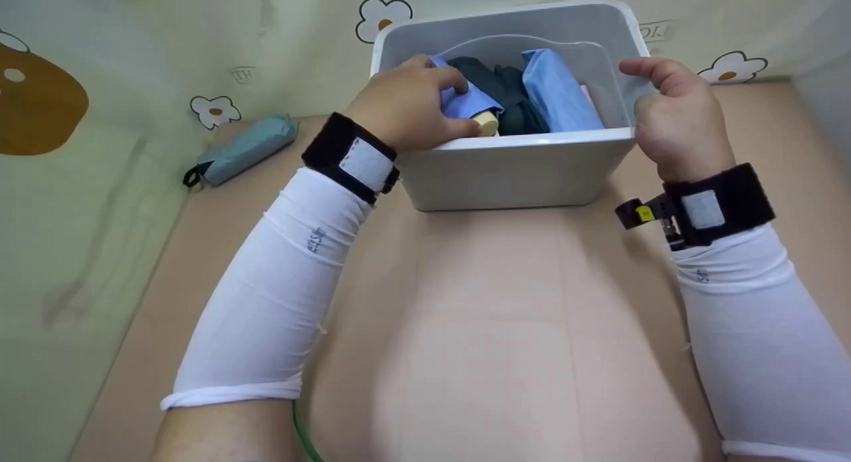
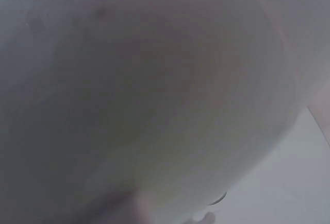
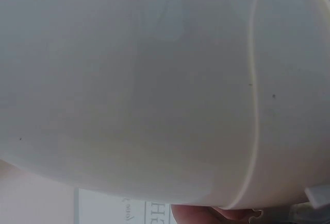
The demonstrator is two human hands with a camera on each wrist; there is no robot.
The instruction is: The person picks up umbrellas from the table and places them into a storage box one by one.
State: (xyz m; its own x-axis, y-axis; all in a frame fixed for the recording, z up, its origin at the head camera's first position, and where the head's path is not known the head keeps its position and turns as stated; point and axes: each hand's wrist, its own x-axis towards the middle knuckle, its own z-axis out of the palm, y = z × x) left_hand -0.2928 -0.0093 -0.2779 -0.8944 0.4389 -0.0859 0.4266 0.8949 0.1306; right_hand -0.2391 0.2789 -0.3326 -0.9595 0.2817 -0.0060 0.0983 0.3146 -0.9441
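Observation:
A light grey plastic bin (image 1: 512, 173) stands at the back of the table, in front of the patterned wall covering. My left hand (image 1: 409, 103) reaches over its left rim, thumb and fingers round a blue folded umbrella (image 1: 475, 102) with a cream round end. Beside that lie a dark green cloth bundle (image 1: 508, 90) and a light blue fabric packet (image 1: 560, 93). At the bin's right rim my right hand (image 1: 685, 116) grips the edge, one finger laid over it. Close bin wall (image 2: 180, 105) fills most of the left wrist view, and bin wall (image 3: 154, 105) the right wrist view.
A grey-green folded umbrella (image 1: 246, 149) with a black strap lies left of the bin, by the wall. The pinkish-beige tabletop (image 1: 492, 316) stretches toward me between my forearms. A green cord (image 1: 302, 432) shows beside the left forearm.

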